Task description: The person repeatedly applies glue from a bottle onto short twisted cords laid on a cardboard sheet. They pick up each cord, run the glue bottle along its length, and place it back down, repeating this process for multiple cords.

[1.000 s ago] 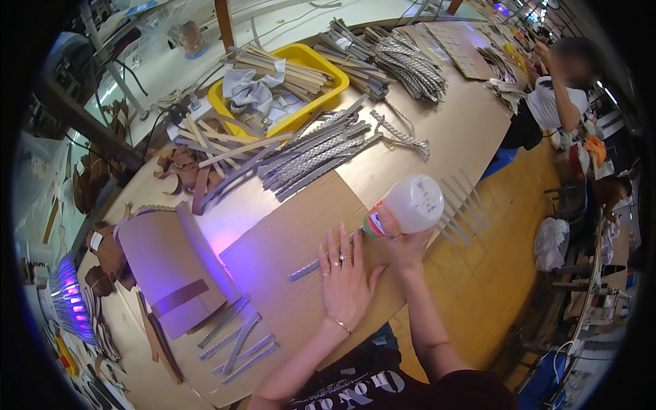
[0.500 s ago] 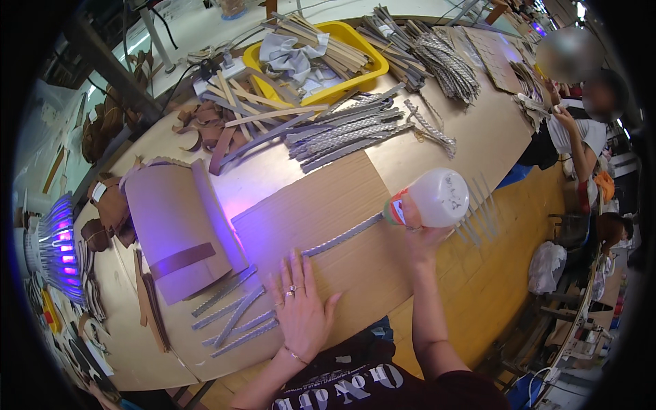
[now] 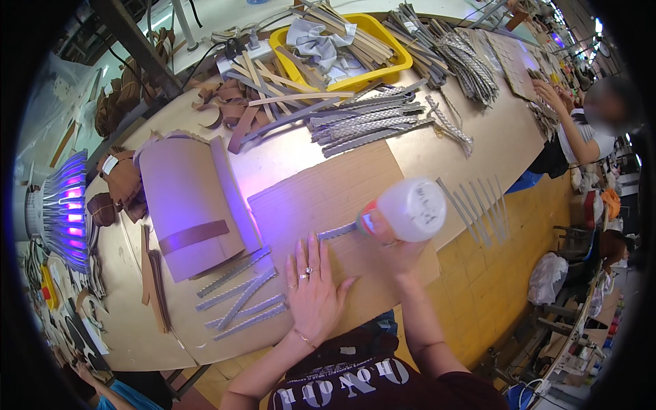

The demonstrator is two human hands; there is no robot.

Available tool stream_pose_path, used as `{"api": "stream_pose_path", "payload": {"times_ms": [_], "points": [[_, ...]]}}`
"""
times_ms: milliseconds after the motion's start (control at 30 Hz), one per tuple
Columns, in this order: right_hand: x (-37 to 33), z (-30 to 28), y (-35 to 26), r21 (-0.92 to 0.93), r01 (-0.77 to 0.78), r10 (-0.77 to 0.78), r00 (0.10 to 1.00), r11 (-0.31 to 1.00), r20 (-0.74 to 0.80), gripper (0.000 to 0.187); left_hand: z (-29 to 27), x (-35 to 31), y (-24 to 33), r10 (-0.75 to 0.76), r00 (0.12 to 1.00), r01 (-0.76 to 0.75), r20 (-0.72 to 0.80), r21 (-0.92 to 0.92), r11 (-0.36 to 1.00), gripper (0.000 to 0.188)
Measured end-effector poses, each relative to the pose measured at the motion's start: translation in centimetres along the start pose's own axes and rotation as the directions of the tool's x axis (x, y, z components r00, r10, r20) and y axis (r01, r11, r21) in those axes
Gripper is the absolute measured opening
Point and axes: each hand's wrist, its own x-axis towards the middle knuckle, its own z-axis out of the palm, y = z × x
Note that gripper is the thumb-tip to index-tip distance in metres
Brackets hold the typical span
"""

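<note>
A sheet of brown cardboard (image 3: 328, 174) lies in front of me, and on it runs a grey braided strip (image 3: 339, 231). My left hand (image 3: 316, 287) rests flat on the cardboard with its fingers stretched out, the fingertips at the strip's left end. In my right hand (image 3: 404, 254) is a whitish plastic bottle (image 3: 413, 209) with an orange-red label, tipped so its base faces up. The bottle's lower end is over the strip's right part and hides it. Left of my left hand lie several short braided strips (image 3: 236, 301).
A curved brown panel (image 3: 188, 191) stands to the left, near a lamp with purple light (image 3: 67, 212). Farther back are bundles of grey braided strips (image 3: 369, 119) and a yellow tray (image 3: 403, 63). Thin grey strips (image 3: 471, 208) stick out past the right table edge. Another person (image 3: 581, 133) works at far right.
My right hand has moved the bottle left along the strip, closer to my left hand. The left hand stays flat at the strip's end. The whole view has shifted slightly.
</note>
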Motion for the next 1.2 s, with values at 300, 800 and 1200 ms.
{"api": "stream_pose_path", "payload": {"times_ms": [300, 800, 1200], "points": [[-3.3, 3.8, 1.4, 0.018, 0.164, -0.164, 0.959, 0.986, 0.233, 0.076, 0.6, -0.3, -0.3, 0.003, 0.999, -0.001, -0.034, 0.066, 0.998, 0.080], [1.4, -1.2, 0.0, 0.003, 0.001, -0.001, 0.998, 1.000, -0.061, 0.043, 0.4, 0.0, 0.2, -0.006, 0.999, 0.009, -0.048, 0.072, 0.997, 0.082], [4.4, -3.9, 1.3, -0.064, 0.016, -0.031, 0.972, 0.998, -0.231, 0.034, 0.2, 0.0, 0.1, 0.023, 0.998, -0.021, -0.051, 0.039, 0.999, 0.081]]}}
